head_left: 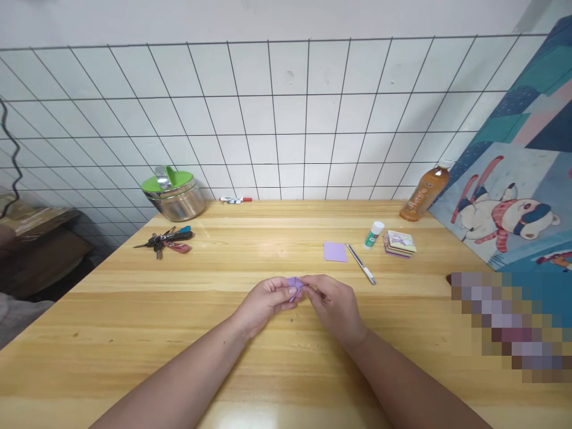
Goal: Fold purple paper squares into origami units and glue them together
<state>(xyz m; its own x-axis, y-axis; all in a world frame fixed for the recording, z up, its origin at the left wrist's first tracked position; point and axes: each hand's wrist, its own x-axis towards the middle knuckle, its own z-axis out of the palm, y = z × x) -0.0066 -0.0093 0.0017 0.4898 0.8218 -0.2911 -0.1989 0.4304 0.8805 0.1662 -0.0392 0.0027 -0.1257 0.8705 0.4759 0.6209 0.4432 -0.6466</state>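
A small piece of folded purple paper is held between both hands above the middle of the table. My left hand is closed on it, with the thumb pressed against its front. The fingers of my right hand pinch its right edge, and their tips partly hide it. Beyond my right hand lies a flat purple square of paper. Beside that square rests a slim white-and-grey craft knife or pen; its exact kind is unclear.
A glue stick and a stack of paper squares sit to the right. Farther back stand an orange drink bottle and a steel pot with a green lid. Keys lie left; a marker lies by the wall.
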